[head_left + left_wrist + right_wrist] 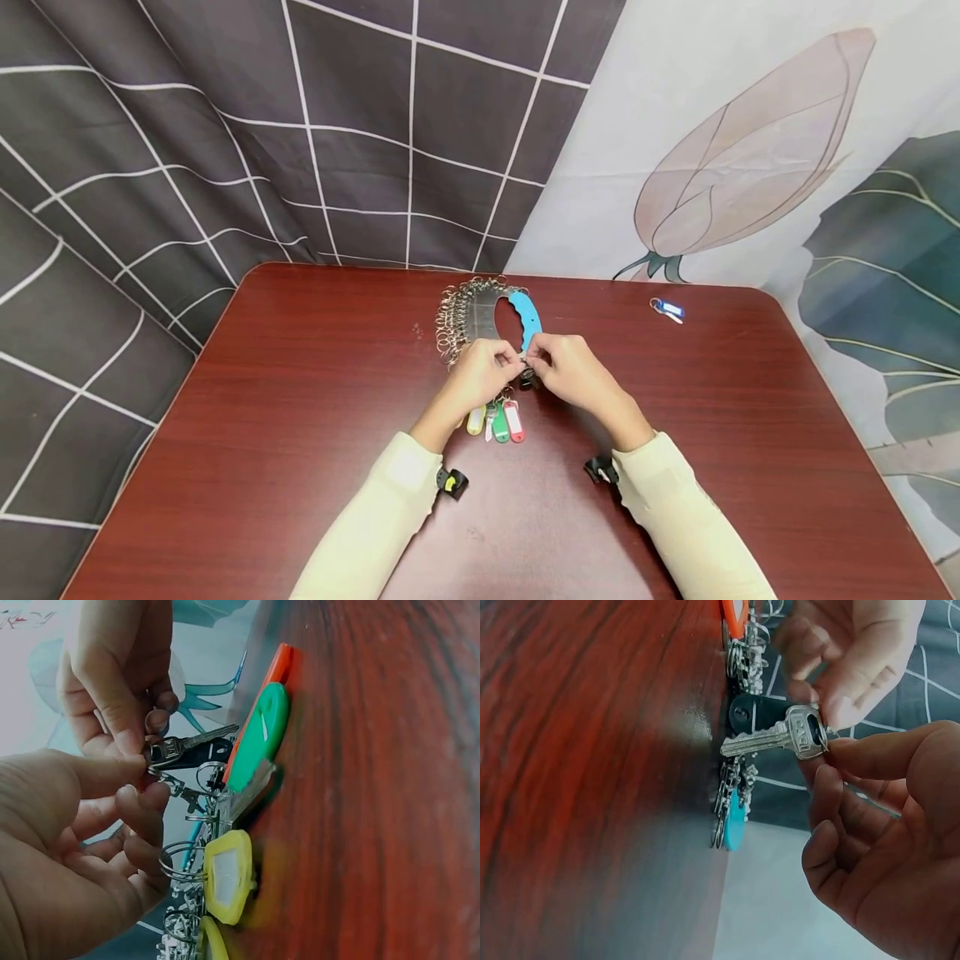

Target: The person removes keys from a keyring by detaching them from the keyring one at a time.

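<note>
My left hand point(480, 372) and right hand point(576, 372) meet at the near end of a round key holder with a blue handle point(529, 318). Thumb and fingers of both pinch a small metal ring. From it hang a silver key point(761, 741) and a black tag point(769, 712), seen between the fingertips in the right wrist view. Beside them in the left wrist view a small metal clasp point(187, 796) hangs close to the left fingertips. Yellow point(476, 420), green point(501, 423) and red point(513, 420) tags hang from the holder, by the left hand.
Many small rings and clasps point(452, 321) line the holder's left edge on the brown table point(300, 375). A blue tag point(672, 309) with a ring and key lies apart, at the back right. Hanging cloths stand behind the table's far edge.
</note>
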